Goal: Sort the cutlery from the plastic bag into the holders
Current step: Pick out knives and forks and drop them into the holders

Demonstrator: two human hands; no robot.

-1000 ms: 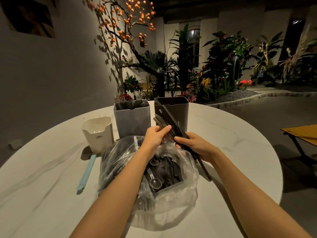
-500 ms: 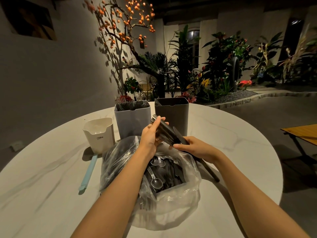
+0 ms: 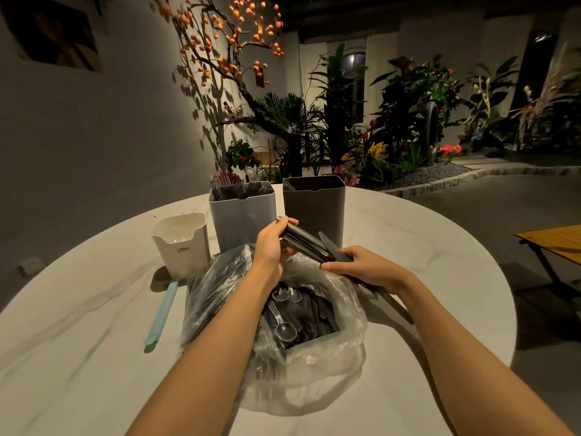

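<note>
Head view: bundle of dark plastic knives, long axis 10-to-4 o'clock, gripped by my left hand and right hand above clear plastic bag of spoons. Blue-grey square holder, 11 o'clock: forks. Dark grey square holder, 12 o'clock: contents unseen.

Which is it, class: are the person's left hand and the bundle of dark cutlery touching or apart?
Touching. The head view shows the left hand with fingers curled over the upper end of the bundle of dark cutlery.
</note>
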